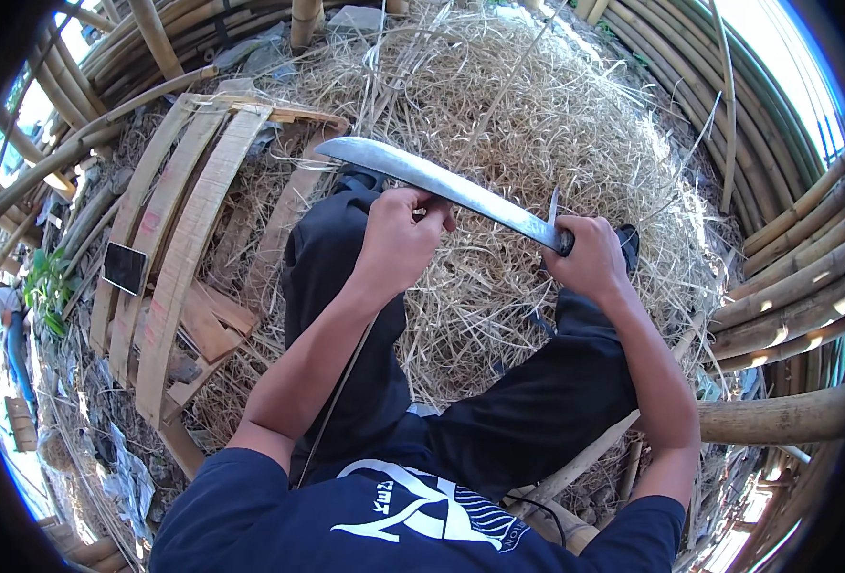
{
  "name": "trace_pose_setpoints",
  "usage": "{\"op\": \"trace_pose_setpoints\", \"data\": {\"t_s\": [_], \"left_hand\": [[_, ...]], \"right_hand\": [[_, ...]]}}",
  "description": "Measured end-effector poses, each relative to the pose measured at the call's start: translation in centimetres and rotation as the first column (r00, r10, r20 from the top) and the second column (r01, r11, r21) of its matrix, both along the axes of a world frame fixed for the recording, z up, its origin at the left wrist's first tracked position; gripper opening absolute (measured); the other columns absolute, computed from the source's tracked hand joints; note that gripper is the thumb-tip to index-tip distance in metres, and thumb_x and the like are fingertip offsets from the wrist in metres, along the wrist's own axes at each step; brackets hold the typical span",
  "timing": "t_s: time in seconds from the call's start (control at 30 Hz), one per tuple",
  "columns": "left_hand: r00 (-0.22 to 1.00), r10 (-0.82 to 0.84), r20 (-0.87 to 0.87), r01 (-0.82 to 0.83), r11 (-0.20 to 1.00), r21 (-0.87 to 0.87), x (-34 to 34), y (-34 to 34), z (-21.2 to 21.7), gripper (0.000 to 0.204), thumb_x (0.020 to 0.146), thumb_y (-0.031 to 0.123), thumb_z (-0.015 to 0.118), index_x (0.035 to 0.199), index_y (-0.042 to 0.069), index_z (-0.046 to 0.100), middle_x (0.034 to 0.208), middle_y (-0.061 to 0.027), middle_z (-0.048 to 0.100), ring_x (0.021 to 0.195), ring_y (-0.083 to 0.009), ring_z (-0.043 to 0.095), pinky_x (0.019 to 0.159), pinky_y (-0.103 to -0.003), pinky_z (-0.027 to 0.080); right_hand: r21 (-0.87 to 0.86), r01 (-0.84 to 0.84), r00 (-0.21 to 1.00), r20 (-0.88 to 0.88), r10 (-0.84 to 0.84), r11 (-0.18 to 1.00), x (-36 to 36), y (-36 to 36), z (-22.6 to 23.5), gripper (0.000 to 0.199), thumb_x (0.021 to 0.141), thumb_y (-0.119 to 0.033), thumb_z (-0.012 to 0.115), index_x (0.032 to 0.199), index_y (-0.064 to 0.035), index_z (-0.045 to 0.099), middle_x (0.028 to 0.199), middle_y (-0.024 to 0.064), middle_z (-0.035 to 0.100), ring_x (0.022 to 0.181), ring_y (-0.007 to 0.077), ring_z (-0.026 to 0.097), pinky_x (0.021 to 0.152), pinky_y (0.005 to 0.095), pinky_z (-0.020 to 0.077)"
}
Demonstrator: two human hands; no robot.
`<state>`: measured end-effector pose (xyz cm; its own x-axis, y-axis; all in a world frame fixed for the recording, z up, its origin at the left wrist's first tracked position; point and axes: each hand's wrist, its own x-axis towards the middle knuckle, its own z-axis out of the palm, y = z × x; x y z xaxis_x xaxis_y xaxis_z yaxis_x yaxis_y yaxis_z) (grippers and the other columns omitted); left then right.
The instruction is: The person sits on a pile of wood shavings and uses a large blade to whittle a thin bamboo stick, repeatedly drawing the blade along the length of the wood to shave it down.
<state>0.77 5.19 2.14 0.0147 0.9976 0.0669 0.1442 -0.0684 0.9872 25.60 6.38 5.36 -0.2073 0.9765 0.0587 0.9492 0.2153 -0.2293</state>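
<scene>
My right hand [590, 253] is wrapped round the dark handle of a machete [442, 181]. Its broad steel blade points to the far left, held over the gap between my knees. My left hand [399, 239] is closed in a pinch at the near edge of the blade, around its middle. A thin bamboo strip [344, 382] trails from behind my left wrist toward my lap; the pinched part is hidden by the fingers. Beside my right thumb a short pale sliver [553, 204] sticks up from the blade.
Curly bamboo shavings [528, 105] cover the ground ahead. A slatted wooden pallet [189, 229] lies at my left with a black phone [125, 267] on it. Bamboo poles [785, 296] are stacked at the right. Another person [4, 325] stands far left.
</scene>
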Motion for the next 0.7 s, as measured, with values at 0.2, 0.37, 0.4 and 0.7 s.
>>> {"op": "trace_pose_setpoints", "data": {"t_s": [0.2, 0.37, 0.4, 0.7], "left_hand": [[1.0, -0.013, -0.003, 0.013, 1.0, -0.004, 0.3, -0.4, 0.0, 0.025, 0.093, 0.007, 0.054, 0.07, 0.001, 0.06, 0.059, 0.0043, 0.05, 0.052, -0.0015, 0.039, 0.047, -0.023, 0.028], [0.999, -0.047, 0.02, 0.047, 0.999, -0.022, 0.6, -0.2, 0.1, 0.023, 0.095, 0.009, 0.053, 0.074, 0.001, 0.06, 0.059, 0.006, 0.047, 0.052, -0.0014, 0.035, 0.047, -0.023, 0.026], [0.999, -0.048, 0.021, 0.048, 0.999, -0.021, 0.7, -0.2, 0.0, 0.023, 0.095, 0.009, 0.053, 0.074, 0.001, 0.06, 0.059, 0.006, 0.047, 0.052, -0.0014, 0.035, 0.047, -0.023, 0.026], [0.996, -0.058, 0.072, 0.059, 0.998, -0.013, 1.2, 0.0, -0.5, 0.023, 0.097, 0.012, 0.055, 0.078, 0.001, 0.063, 0.06, 0.0066, 0.046, 0.052, -0.0015, 0.035, 0.046, -0.023, 0.026]], "right_hand": [[0.028, -0.027, 1.0, 0.007, 0.027, 0.999, 0.1, 0.5, -0.3, 0.029, 0.064, -0.024, 0.073, 0.088, -0.0083, 0.073, 0.08, 0.0168, 0.068, 0.079, 0.0349, 0.066, 0.077, 0.0431, 0.0524], [0.08, 0.03, 0.995, 0.09, -0.037, 0.996, 0.8, 1.8, -0.4, 0.029, 0.062, -0.023, 0.072, 0.088, -0.0084, 0.073, 0.082, 0.0163, 0.069, 0.08, 0.0341, 0.066, 0.079, 0.0422, 0.0525], [0.102, 0.024, 0.996, 0.082, -0.032, 0.995, 0.9, 1.8, -0.5, 0.03, 0.062, -0.023, 0.072, 0.088, -0.0086, 0.073, 0.081, 0.0162, 0.069, 0.08, 0.0338, 0.067, 0.078, 0.0421, 0.0526], [0.099, 0.032, 0.99, 0.134, -0.045, 0.995, 1.7, 2.7, -0.2, 0.028, 0.063, -0.026, 0.07, 0.087, -0.0113, 0.074, 0.077, 0.0146, 0.069, 0.077, 0.0328, 0.068, 0.076, 0.0419, 0.0538]]}}
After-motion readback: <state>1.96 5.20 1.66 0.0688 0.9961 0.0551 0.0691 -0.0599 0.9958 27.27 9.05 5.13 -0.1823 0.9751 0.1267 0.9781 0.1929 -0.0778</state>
